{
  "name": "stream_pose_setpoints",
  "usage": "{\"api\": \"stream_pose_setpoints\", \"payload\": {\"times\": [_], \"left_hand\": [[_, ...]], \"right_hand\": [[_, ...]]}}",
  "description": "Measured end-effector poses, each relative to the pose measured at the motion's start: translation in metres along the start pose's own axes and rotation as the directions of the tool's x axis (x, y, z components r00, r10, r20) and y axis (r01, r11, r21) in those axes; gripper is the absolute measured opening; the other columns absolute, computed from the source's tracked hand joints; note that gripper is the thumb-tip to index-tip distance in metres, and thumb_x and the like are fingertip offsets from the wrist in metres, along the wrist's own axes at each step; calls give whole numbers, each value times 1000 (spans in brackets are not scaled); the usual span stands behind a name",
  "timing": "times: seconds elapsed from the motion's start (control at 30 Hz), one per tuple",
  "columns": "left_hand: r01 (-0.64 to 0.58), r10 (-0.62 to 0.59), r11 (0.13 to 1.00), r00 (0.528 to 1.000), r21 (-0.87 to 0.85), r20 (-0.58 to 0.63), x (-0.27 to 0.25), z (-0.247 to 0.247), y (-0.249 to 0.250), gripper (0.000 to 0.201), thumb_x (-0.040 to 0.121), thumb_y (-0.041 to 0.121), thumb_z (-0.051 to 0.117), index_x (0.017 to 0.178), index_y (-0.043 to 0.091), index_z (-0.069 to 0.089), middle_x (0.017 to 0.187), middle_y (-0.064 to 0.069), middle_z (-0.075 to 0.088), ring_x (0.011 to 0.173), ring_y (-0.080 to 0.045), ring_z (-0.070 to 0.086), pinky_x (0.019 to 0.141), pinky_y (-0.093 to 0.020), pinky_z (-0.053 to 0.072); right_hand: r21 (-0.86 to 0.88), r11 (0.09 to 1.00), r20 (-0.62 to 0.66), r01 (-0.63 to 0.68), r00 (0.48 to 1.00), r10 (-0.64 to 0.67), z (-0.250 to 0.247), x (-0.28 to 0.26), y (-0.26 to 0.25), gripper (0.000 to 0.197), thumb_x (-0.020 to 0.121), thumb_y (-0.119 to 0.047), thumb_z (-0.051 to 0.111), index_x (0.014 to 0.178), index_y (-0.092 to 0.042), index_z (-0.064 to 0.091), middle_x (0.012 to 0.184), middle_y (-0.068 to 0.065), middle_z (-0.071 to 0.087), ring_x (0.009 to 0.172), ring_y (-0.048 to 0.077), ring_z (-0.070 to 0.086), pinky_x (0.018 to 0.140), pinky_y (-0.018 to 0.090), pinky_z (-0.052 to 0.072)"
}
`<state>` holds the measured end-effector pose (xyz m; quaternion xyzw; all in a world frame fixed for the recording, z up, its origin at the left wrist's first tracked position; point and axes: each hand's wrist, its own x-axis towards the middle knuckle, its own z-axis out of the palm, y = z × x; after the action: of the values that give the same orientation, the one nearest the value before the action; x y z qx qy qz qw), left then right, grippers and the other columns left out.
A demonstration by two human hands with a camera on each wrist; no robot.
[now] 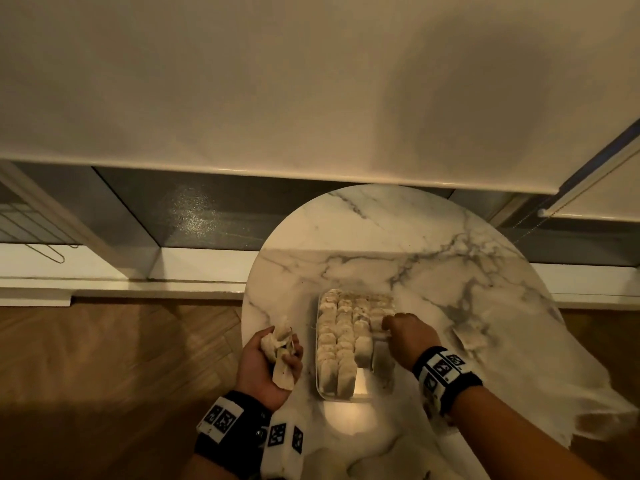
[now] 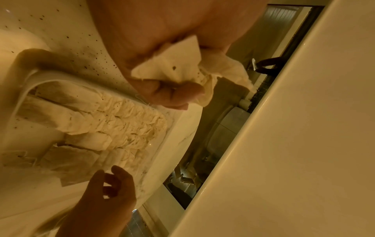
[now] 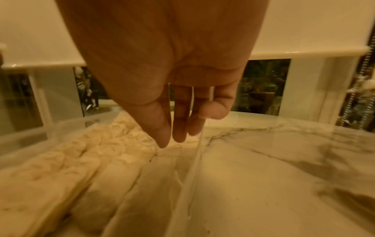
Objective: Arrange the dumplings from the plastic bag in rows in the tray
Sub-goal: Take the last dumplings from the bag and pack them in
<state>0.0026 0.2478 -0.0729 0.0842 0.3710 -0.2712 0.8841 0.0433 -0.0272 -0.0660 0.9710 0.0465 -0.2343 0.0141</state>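
Note:
A clear plastic tray point(image 1: 331, 398) on the marble table holds several rows of pale dumplings point(image 1: 341, 334), with bare floor at its near right corner. My left hand point(image 1: 287, 355) hovers left of the tray and grips a bunch of dumplings point(image 1: 277, 341); the left wrist view shows the fingers point(image 2: 172, 93) curled round the held dumplings point(image 2: 174, 67). My right hand point(image 1: 389, 327) reaches into the tray's right side. Its fingers point(image 3: 174, 137) point down, straight and empty, just above the rightmost row point(image 3: 129, 160) beside the tray wall point(image 3: 194, 160). The plastic bag point(image 1: 540, 368) lies to the right.
The round marble table point(image 1: 381, 237) stands against a window sill under a lowered blind point(image 1: 311, 81). One dumpling point(image 1: 467, 336) shows inside the bag near my right wrist. Wooden floor point(image 1: 121, 358) lies to the left, and the table's left edge is close to my left hand.

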Motion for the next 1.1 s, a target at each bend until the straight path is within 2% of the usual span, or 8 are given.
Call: {"api": "stream_pose_setpoints", "payload": {"times": [0.17, 0.33, 0.5, 0.63, 0.77, 0.87, 0.97, 1.1], "left_hand": [[-3, 3, 999, 1000, 39, 8, -4, 8, -1, 22, 87, 30, 55, 88, 8, 59, 73, -6, 59, 59, -18, 59, 38, -21, 45], [-24, 26, 995, 1000, 99, -12, -10, 22, -13, 22, 83, 28, 56, 89, 7, 60, 74, -7, 58, 59, -18, 56, 39, -20, 44], [30, -34, 983, 999, 179, 16, -18, 38, -32, 30, 86, 26, 53, 84, 1, 70, 72, -7, 58, 57, -16, 54, 40, -17, 44], [133, -148, 961, 988, 243, 45, -12, 44, -46, 35, 89, 29, 57, 112, 5, 66, 86, -8, 59, 67, -17, 56, 43, -21, 47], [191, -230, 928, 969, 321, 87, -11, 54, -60, 35, 92, 33, 55, 113, 6, 65, 87, -12, 57, 68, -21, 58, 43, -20, 45], [181, -232, 907, 968, 380, 91, -13, 59, -69, 37, 93, 34, 54, 120, 11, 64, 86, -11, 57, 68, -20, 55, 42, -20, 44], [168, -223, 898, 971, 407, 90, -15, 62, -72, 40, 92, 34, 55, 122, 10, 65, 86, -11, 57, 66, -20, 56, 41, -21, 45], [159, -203, 901, 977, 404, 68, -15, 60, -72, 37, 91, 36, 55, 104, 4, 69, 84, -14, 59, 64, -22, 58, 39, -21, 45]], "right_hand": [[-3, 999, 137, 50, 989, -50, 19, -35, -22, 26, 95, -31, 48, 110, -23, 67, 114, 3, 67, 102, 23, 64, 83, 32, 49], [-79, 996, 116, 33, 993, -23, 24, -43, -27, 25, 94, -34, 49, 108, -25, 67, 113, 2, 68, 105, 22, 64, 88, 35, 49], [178, 983, 37, -33, 999, 27, 22, -43, -19, 27, 93, -40, 49, 111, -29, 66, 114, -2, 66, 104, 19, 61, 86, 34, 50], [686, 721, -188, 100, 981, 43, 1, -49, -18, 19, 94, -41, 58, 109, -35, 68, 101, -13, 70, 89, -1, 62, 79, 21, 51], [870, 417, -247, 262, 965, -91, -33, -57, -32, 27, 90, -41, 66, 117, -37, 66, 105, -17, 69, 96, -3, 63, 79, 15, 50], [898, 358, -225, 254, 967, -121, -41, -56, -33, 25, 83, -48, 72, 101, -30, 72, 97, -12, 73, 90, 4, 68, 79, 26, 56], [893, 333, -283, 302, 953, -106, -42, -60, -34, 12, 83, -31, 77, 81, -19, 74, 80, -2, 73, 78, 8, 68, 72, 25, 53], [913, 252, -319, 321, 946, -51, -42, -63, -27, 11, 83, -21, 78, 75, -14, 74, 79, 0, 72, 80, 12, 67, 69, 27, 53]]}}
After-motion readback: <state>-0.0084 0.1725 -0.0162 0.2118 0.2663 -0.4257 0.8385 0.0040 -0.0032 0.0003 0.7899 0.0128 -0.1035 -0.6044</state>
